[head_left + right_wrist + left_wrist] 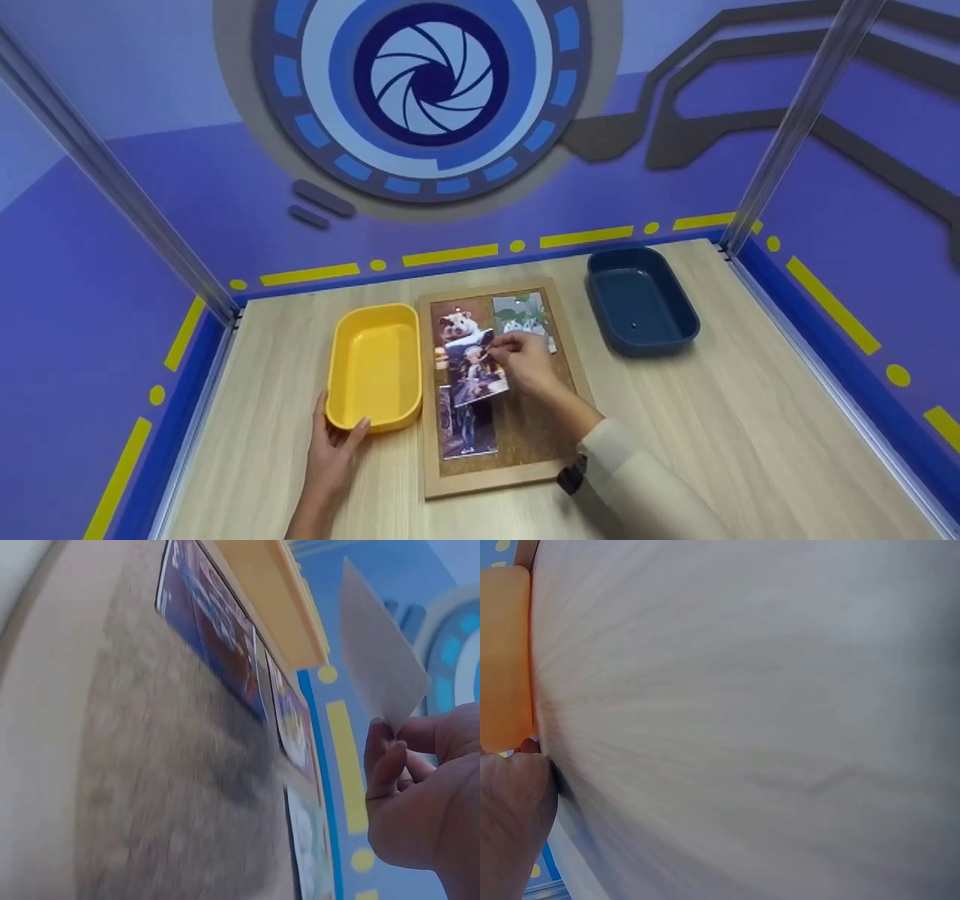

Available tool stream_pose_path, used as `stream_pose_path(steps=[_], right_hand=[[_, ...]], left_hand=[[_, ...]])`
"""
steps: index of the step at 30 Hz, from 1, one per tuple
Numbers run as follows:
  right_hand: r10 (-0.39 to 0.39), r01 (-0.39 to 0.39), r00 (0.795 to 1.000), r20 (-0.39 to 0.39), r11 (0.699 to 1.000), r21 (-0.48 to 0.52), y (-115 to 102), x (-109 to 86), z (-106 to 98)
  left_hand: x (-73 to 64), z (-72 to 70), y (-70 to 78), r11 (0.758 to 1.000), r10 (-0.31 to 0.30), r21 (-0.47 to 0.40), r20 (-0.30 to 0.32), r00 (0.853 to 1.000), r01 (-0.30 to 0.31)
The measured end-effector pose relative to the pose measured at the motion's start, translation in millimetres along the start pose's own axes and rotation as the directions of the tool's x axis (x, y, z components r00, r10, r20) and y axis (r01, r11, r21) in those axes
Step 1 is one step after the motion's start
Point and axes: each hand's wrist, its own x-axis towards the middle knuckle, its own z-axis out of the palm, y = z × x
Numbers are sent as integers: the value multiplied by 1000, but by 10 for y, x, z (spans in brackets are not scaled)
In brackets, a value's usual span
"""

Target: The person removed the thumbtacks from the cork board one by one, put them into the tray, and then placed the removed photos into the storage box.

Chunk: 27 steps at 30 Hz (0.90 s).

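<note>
My right hand point(529, 364) pinches a photo card point(480, 381) by its edge between thumb and fingers. In the right wrist view the card's pale back point(379, 652) shows, raised off the wood-framed cork board point(525, 427). Behind the held card, a hamster photo point(459, 324) lies at the board's upper left, partly covered. Another photo point(469, 435) is at the lower left, its top hidden. A plant picture point(517, 309) sits upper right, partly behind my hand. My left hand point(334, 446) holds the near left corner of the yellow tray point(375, 367), thumb at the near rim.
A dark blue tray point(641, 300) stands right of the board, with a tiny shiny object point(634, 325) inside. The light wood table point(720, 420) meets a purple printed wall point(510, 217) at the back. Metal posts point(795, 127) rise at the back corners.
</note>
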Motion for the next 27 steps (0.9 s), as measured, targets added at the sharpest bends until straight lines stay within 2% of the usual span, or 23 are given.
stream_pose_path(steps=[11, 16, 22, 27], right_hand=[[-63, 63, 995, 72, 998, 2, -195, 126, 647], [-58, 57, 994, 92, 998, 11, -261, 146, 858], [-44, 48, 990, 134, 998, -26, -328, 135, 1086], [-73, 87, 982, 177, 993, -75, -342, 136, 1271]], left_hand=[[-7, 6, -3, 1000, -22, -3, -34, 999, 22], [23, 33, 14, 1000, 3, -12, -29, 1000, -4], [29, 50, 19, 1000, -1, -4, -30, 1000, 1], [7, 47, 2, 999, 0, -45, -34, 999, -1]])
